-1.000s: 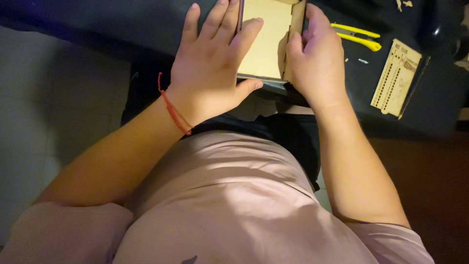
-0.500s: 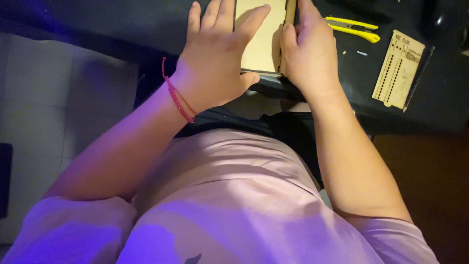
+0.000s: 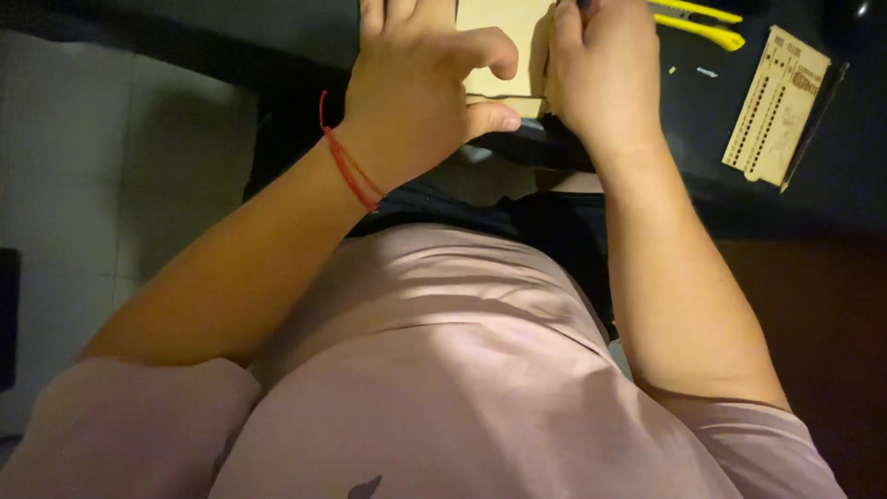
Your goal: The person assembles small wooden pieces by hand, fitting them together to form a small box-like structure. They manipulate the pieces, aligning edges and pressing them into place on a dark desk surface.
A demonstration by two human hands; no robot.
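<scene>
Both hands were up at the top of the view, on a flat wooden board (image 3: 504,46) that lay at the near edge of a dark table (image 3: 277,28). The left hand (image 3: 416,102) rested on the board's left part. Its thumb and a bent finger pinched the board's near edge, so the fingers were closed on the board. A red string (image 3: 349,171) was tied around the left wrist. The right hand (image 3: 601,69) was pressed against the board's right edge with its fingers curled around it. The fingertips were cut off at the top, so how tight they held could not be told.

To the right, well apart from the hands, lay a thin wooden sheet (image 3: 774,106) with rows of small holes. A yellow knife (image 3: 698,23) lay just above the right hand. The person wore a pink shirt (image 3: 462,370).
</scene>
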